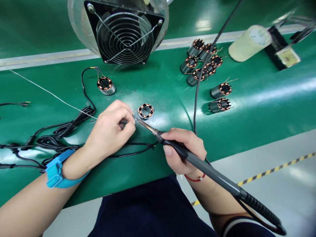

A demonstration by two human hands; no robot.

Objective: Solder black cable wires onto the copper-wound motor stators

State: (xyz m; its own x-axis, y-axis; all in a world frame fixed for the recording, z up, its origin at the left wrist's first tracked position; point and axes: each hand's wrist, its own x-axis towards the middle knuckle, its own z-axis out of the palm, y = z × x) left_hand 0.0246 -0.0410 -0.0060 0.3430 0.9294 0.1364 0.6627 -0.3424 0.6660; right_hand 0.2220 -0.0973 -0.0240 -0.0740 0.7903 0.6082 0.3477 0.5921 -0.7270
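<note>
My left hand pinches a thin black-sheathed wire lead at its fingertips, right beside a copper-wound motor stator lying flat on the green bench mat. My right hand grips a dark soldering iron like a pen. Its metal tip points at the gap between my left fingertips and the stator, with no contact that I can make out. A second stator, with leads attached, stands farther left. A blue anti-static wrist strap circles my left wrist.
Several more wound stators stand at the back right. Behind them are a cream cylinder and a soldering stand. A caged fan sits at the back, and coiled black cable lies left. The bench's front edge borders a grey floor.
</note>
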